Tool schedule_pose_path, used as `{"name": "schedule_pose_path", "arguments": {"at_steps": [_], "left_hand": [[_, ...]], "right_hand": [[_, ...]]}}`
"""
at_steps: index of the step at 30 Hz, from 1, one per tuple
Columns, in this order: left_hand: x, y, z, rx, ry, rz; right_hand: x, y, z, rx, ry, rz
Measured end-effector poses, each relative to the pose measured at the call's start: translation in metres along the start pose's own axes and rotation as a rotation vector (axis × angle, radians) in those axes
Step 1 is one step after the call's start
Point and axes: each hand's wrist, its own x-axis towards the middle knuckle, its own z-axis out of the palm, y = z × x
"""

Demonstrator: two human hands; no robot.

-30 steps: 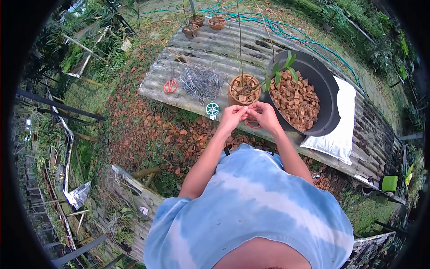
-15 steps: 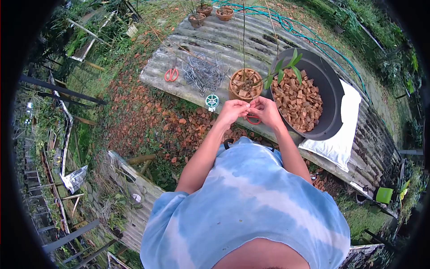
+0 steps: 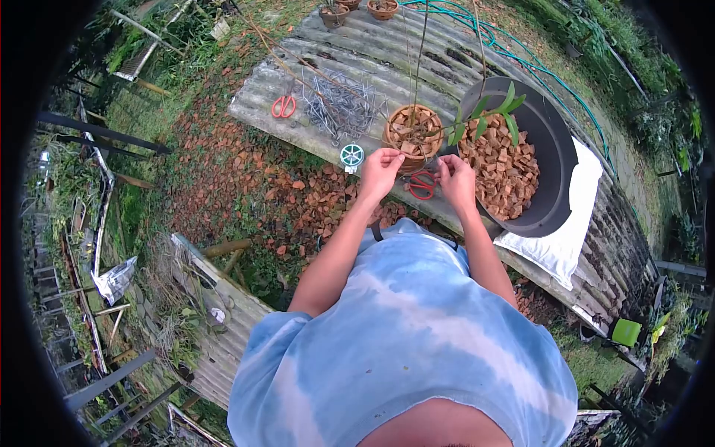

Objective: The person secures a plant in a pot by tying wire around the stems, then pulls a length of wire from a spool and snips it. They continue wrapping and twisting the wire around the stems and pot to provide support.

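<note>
The left hand [image 3: 379, 175] is at the centre of the frame, by the near side of the clay pot [image 3: 388, 132], its grip pinched with thumb and fingertips together. The right hand [image 3: 458, 180] is just right of it, apart from the left, its grip also drawn together; whether either pinches something thin is too small to tell. The pot, filled with brown chunks [image 3: 410, 128], stands on the corrugated worktop [image 3: 357, 46] in the upper middle. Red-handled scissors [image 3: 421, 186] lie between the hands. A green reel [image 3: 351, 155] sits left of the left hand, below a heap of wire pieces [image 3: 339, 112]. Right of centre, a black tub [image 3: 557, 153] of similar chunks overlaps a white sack [image 3: 588, 195].
</note>
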Motion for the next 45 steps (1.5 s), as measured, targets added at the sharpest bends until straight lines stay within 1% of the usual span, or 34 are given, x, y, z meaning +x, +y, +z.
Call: {"name": "schedule_pose_path", "arguments": {"at_steps": [1, 4, 7, 8, 10, 12, 13, 16, 18, 21, 23, 27, 30, 32, 34, 36, 39, 40, 43, 45], "left_hand": [[0.004, -0.003, -0.004, 0.046, 0.067, 0.084], [0.020, -0.007, -0.022, 0.169, 0.168, 0.187], [0.050, -0.018, -0.032, 0.029, 0.145, 0.168], [0.063, -0.024, -0.035, -0.021, 0.135, 0.159], [0.078, -0.021, -0.041, -0.114, 0.027, 0.171], [0.087, -0.009, -0.045, -0.226, -0.065, 0.173], [0.091, -0.004, -0.046, -0.201, -0.095, 0.172], [0.107, 0.010, -0.045, -0.151, -0.210, 0.170], [0.117, 0.012, -0.041, -0.148, -0.309, 0.164], [0.133, 0.012, -0.037, -0.038, -0.387, 0.247], [0.141, 0.015, -0.036, 0.059, -0.449, 0.280], [0.139, 0.034, -0.033, 0.095, -0.529, 0.403], [0.142, 0.038, -0.026, 0.099, -0.531, 0.385], [0.144, 0.032, -0.022, 0.038, -0.493, 0.410], [0.135, 0.040, -0.021, -0.002, -0.452, 0.401], [0.129, 0.045, -0.023, -0.019, -0.475, 0.407], [0.132, 0.040, -0.021, -0.015, -0.526, 0.421], [0.135, 0.036, -0.020, -0.010, -0.545, 0.426], [0.136, 0.031, -0.019, 0.032, -0.517, 0.439], [0.133, 0.031, -0.014, -0.122, -0.451, 0.386]], "right_hand": [[-0.006, -0.012, -0.002, -0.116, 0.055, -0.070], [0.005, -0.009, 0.004, -0.299, 0.213, -0.238], [0.014, -0.023, 0.002, -0.416, 0.204, -0.152], [0.022, -0.016, 0.004, -0.468, 0.212, -0.168], [0.037, 0.000, 0.011, -0.569, 0.223, -0.198], [0.039, 0.001, 0.018, -0.362, 0.269, -0.195], [0.038, -0.001, 0.022, -0.259, 0.294, -0.193], [0.034, -0.008, 0.032, -0.197, 0.319, -0.152], [0.033, -0.007, 0.036, -0.215, 0.294, -0.158], [0.034, -0.004, 0.042, -0.197, 0.304, -0.173], [0.034, -0.004, 0.043, -0.205, 0.338, -0.188], [0.041, 0.011, 0.049, -0.283, 0.400, -0.246], [0.043, 0.014, 0.051, -0.323, 0.449, -0.299], [0.042, 0.008, 0.051, -0.286, 0.455, -0.258], [0.039, -0.005, 0.049, -0.238, 0.415, -0.173], [0.039, -0.013, 0.047, -0.180, 0.333, -0.048], [0.047, -0.002, 0.053, -0.147, 0.390, -0.175], [0.046, -0.003, 0.053, -0.138, 0.381, -0.168], [0.047, -0.005, 0.052, -0.106, 0.344, -0.133], [0.050, -0.004, 0.050, -0.084, 0.316, -0.090]]}}
